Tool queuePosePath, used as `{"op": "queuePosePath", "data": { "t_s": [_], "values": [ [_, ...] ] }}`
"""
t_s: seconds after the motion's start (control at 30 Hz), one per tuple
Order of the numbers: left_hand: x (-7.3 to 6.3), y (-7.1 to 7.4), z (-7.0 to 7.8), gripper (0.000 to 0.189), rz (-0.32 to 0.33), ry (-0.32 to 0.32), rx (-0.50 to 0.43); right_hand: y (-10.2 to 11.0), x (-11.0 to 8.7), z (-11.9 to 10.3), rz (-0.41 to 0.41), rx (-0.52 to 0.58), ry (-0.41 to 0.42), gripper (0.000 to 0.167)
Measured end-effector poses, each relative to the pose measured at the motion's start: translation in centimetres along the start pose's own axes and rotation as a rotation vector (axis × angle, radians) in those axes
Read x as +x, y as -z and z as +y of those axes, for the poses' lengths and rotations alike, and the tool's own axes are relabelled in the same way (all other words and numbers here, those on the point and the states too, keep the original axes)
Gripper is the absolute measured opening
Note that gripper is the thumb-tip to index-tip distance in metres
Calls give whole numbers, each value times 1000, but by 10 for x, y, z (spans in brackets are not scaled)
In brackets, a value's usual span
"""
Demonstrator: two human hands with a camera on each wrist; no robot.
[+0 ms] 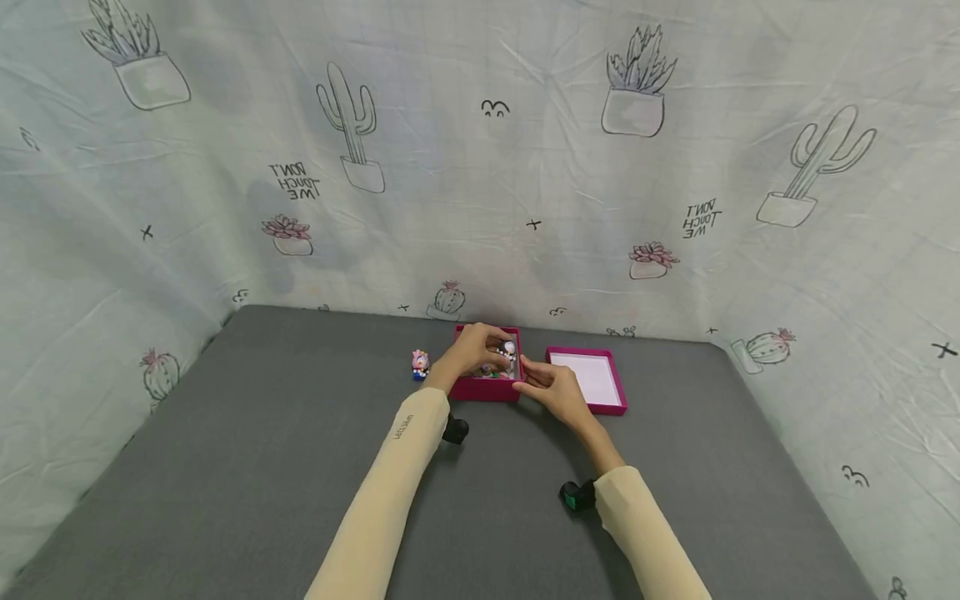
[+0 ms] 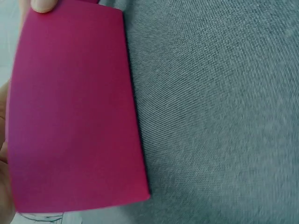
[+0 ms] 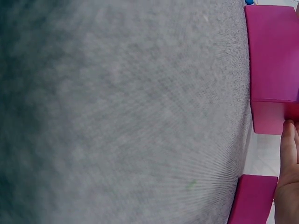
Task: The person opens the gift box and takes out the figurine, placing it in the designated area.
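Observation:
My left hand [image 1: 471, 350] reaches over a magenta box [image 1: 486, 389], its fingers and thumb around a small black-and-white figurine [image 1: 508, 349] at the box's right side. Other small colourful figures lie lower inside, partly hidden by that hand. My right hand [image 1: 553, 389] holds the box's front right corner, with its thumb on the front wall and its fingers along the right wall. In the left wrist view, the plain front wall [image 2: 74, 107] hides the inside, and the right thumb [image 2: 44, 3] rests at its far end. The right fingers [image 3: 288, 135] touch the side wall in the right wrist view.
A shallow magenta lid [image 1: 588, 377], white inside, lies to the right of the box. On the left stands a pink-and-blue figurine [image 1: 420, 364]. Both rest on a grey cloth-covered table [image 1: 300, 483], with a patterned curtain [image 1: 420, 233] rising close behind the box.

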State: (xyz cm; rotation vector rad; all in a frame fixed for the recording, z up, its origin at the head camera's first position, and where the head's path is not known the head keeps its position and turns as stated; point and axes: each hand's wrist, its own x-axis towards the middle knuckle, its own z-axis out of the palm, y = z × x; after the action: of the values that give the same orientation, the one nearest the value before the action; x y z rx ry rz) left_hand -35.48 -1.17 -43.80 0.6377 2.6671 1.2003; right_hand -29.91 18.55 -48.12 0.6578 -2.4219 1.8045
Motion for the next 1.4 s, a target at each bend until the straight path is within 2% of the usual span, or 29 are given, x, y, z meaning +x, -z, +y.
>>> {"op": "queuePosePath", "data": {
  "t_s": [0.07,0.2,0.4,0.47,0.7,0.9,1.07,1.23,1.4],
  "values": [
    [1,3,-2,46,-1,-19,-17,1,1,-9,-16,0,-9,48],
    [0,10,-7,45,1,-38,-56,7,7,-12,-49,-33,-18,50],
    [-2,14,-15,48,6,-30,-132,17,16,-2,-89,-172,12,55],
    [-1,14,-16,48,15,-25,-154,19,19,-3,-111,-183,21,57],
    [0,16,-17,46,39,-20,-212,24,27,-12,-156,-103,-42,57],
    [0,16,-20,47,58,-21,-286,24,24,-29,-168,-95,-37,54],
    [-2,14,-24,46,78,-31,-345,23,22,-29,-171,-80,-56,53],
    [-3,12,-27,43,104,-49,-353,21,21,-28,-167,-67,-51,53],
    [-7,17,-30,42,131,-76,-395,22,20,-28,-164,-62,-60,54]
  ]
}}
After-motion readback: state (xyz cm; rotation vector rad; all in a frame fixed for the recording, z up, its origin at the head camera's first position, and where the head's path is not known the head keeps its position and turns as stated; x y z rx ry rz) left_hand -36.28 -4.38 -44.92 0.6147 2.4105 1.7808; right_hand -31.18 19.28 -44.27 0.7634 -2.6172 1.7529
